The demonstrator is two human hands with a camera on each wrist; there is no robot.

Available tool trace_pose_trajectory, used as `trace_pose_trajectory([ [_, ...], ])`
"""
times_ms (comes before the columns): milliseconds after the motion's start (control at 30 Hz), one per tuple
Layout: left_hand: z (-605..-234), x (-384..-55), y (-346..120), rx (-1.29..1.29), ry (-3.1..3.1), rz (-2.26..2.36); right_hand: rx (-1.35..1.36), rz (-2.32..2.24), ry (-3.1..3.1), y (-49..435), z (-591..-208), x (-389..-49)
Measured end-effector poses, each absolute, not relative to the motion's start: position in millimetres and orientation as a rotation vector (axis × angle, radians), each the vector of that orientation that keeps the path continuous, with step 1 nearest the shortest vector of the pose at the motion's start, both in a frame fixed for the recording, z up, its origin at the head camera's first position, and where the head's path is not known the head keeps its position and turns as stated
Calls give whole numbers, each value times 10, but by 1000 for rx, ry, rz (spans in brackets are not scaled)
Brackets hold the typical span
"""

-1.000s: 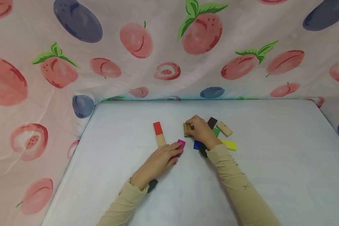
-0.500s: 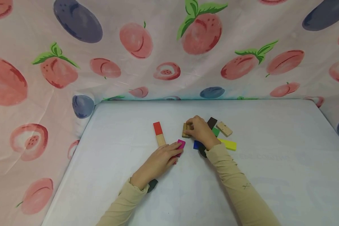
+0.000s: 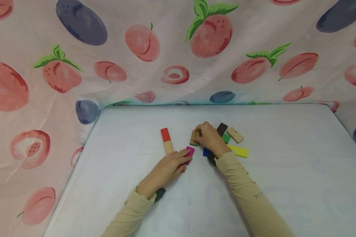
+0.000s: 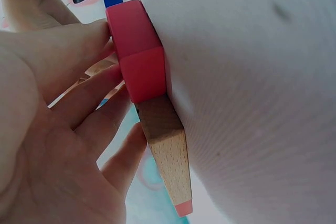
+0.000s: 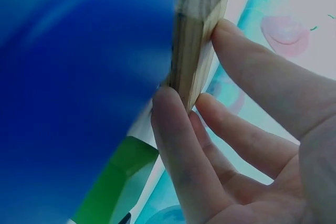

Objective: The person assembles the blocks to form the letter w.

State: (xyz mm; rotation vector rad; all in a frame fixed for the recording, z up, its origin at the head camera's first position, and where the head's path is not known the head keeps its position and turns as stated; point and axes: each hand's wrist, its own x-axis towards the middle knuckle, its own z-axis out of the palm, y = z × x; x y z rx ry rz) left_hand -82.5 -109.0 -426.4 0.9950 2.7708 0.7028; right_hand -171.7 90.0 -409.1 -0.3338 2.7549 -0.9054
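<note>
My left hand (image 3: 163, 169) lies with its fingers stretched over a magenta block (image 3: 190, 150), partly covering it. Just below, a bit of red block (image 3: 183, 171) shows beside the thumb. In the left wrist view, the fingers touch the side of a red block (image 4: 142, 51) and a plain wooden block (image 4: 172, 166) in line with it. My right hand (image 3: 211, 138) pinches a brown wooden block (image 3: 193, 138) between thumb and fingers; the right wrist view shows the fingertips on both sides of this wooden block (image 5: 197, 35).
A red block (image 3: 165, 134) and a pale wooden block (image 3: 168, 146) stand end to end at left. Around my right hand lie black (image 3: 222, 128), green (image 3: 226, 138), yellow (image 3: 238, 151), blue (image 3: 206, 152) and spotted wooden (image 3: 235, 135) blocks. Fruit-patterned cloth (image 3: 154, 79) borders the white table.
My right hand has shifted the brown wooden block slightly left and nearer to me. My left hand stays where it was.
</note>
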Motion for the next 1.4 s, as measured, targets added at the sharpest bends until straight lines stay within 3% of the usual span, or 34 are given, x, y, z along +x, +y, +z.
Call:
trace_pose_trajectory([
  [1400,-4266,-819,-1077,990,2780,720,-383,-911,2794,859,-4139,-1634],
])
